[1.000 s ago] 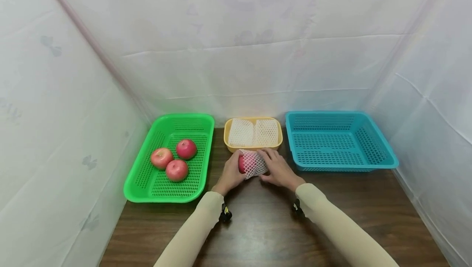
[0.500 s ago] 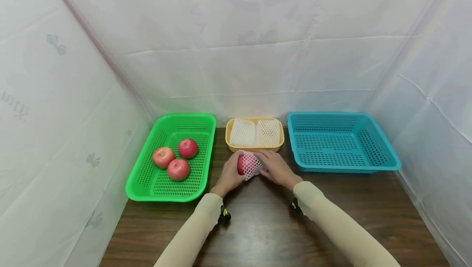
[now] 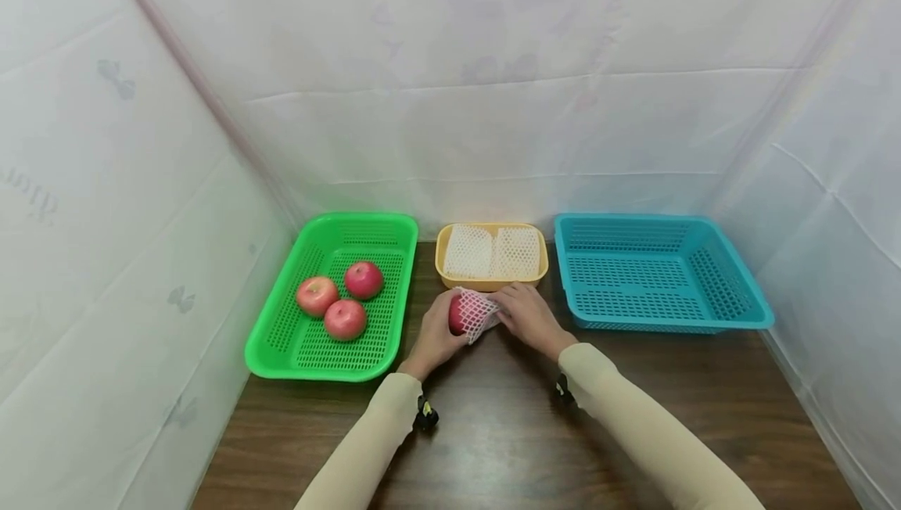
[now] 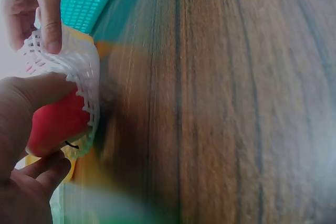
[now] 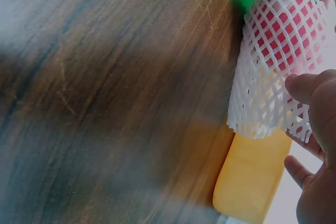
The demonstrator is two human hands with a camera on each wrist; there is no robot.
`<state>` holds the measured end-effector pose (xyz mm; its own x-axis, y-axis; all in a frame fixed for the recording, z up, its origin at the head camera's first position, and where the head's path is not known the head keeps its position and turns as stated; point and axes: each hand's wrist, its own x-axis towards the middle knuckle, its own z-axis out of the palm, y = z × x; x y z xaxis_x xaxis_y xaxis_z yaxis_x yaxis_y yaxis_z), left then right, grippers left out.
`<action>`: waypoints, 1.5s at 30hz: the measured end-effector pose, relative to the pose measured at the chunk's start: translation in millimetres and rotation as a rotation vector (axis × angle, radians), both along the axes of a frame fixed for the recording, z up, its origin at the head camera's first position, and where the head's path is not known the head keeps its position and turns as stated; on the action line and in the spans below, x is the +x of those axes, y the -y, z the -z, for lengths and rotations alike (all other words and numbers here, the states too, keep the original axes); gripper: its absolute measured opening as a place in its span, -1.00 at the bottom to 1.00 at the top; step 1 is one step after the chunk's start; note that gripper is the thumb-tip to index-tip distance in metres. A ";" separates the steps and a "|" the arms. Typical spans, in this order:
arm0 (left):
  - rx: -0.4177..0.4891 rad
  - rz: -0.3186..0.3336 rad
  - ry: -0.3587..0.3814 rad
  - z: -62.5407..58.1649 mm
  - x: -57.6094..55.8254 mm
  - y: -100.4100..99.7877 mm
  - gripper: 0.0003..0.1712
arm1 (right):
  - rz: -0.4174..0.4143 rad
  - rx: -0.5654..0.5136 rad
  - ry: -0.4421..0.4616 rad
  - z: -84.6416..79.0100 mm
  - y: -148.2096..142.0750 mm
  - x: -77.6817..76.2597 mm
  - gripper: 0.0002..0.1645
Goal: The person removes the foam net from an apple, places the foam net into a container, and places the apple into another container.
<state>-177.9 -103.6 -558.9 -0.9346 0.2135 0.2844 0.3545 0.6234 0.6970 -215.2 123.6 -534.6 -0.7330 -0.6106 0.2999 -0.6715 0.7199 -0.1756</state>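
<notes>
My left hand (image 3: 435, 338) grips a red apple (image 3: 457, 315) between thumb and fingers, just in front of the small yellow basket. A white foam net sleeve (image 3: 477, 310) covers the apple's right part, while the side towards my left hand is bare. The apple's dark stem (image 4: 72, 145) shows in the left wrist view. My right hand (image 3: 529, 321) pinches the loose end of the sleeve, with the thumb on the mesh. In the right wrist view, red apple skin shows through the far part of the foam net (image 5: 262, 72), and its near end hangs open.
A green basket (image 3: 256, 346) with three apples (image 3: 345, 320) stands at left. Behind the hands, the yellow basket (image 3: 493, 285) holds flat white foam nets (image 3: 469, 252). At right stands a blue basket (image 3: 662, 322). White curtains (image 3: 450, 134) enclose the brown wooden table (image 3: 493, 439).
Both hands have shifted slightly left with the apple. My right fingers have gone from lying over the sleeve to pinching its end, which now looks narrower. The head view has turned slightly left.
</notes>
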 end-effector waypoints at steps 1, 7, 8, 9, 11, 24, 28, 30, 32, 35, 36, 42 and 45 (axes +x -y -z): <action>-0.003 -0.004 -0.002 -0.2 0.9 0.9 0.00 | 0.000 0.002 -0.005 -0.3 0.4 -0.5 -0.61; -0.007 -0.030 -0.004 1.5 4.9 6.1 -0.03 | 0.005 0.007 0.004 -2.7 2.3 -1.9 -0.66; -0.005 -0.034 -0.006 2.0 5.4 6.8 -0.03 | 0.006 0.008 0.007 -3.2 2.5 -2.0 -0.66; -0.004 -0.037 -0.011 2.7 5.7 7.6 -0.03 | 0.007 0.011 0.009 -3.6 2.9 -2.1 -0.67; -0.003 -0.042 -0.023 4.1 6.8 9.0 -0.03 | 0.009 0.018 0.017 -4.7 3.4 -2.7 -0.67; 0.038 -0.121 -0.024 10.8 15.7 16.2 -0.03 | -0.017 0.014 0.066 -27.0 6.5 -8.2 -0.74; 0.044 -0.147 -0.006 11.3 18.2 16.9 -0.06 | -0.002 0.026 0.088 -32.8 7.5 -9.0 -0.73; 0.054 -0.154 0.002 10.8 19.6 16.8 -0.07 | 0.010 0.036 0.101 -34.5 7.5 -9.8 -0.71; 0.062 -0.160 0.009 10.9 21.2 16.8 -0.08 | 0.016 0.049 0.105 -35.3 7.2 -11.1 -0.71; 0.072 -0.166 0.022 10.9 22.8 17.4 -0.10 | 0.021 0.061 0.103 -36.6 6.7 -13.0 -0.71; 0.072 -0.168 0.028 10.7 23.2 17.6 -0.10 | 0.023 0.064 0.103 -37.3 6.7 -13.4 -0.71; 0.081 -0.158 0.036 10.9 23.6 19.5 -0.12 | 0.024 0.061 0.103 -40.5 7.6 -13.8 -0.70; 0.095 -0.159 0.049 13.0 24.9 20.7 -0.13 | 0.007 0.055 0.088 -42.9 6.9 -14.2 -0.71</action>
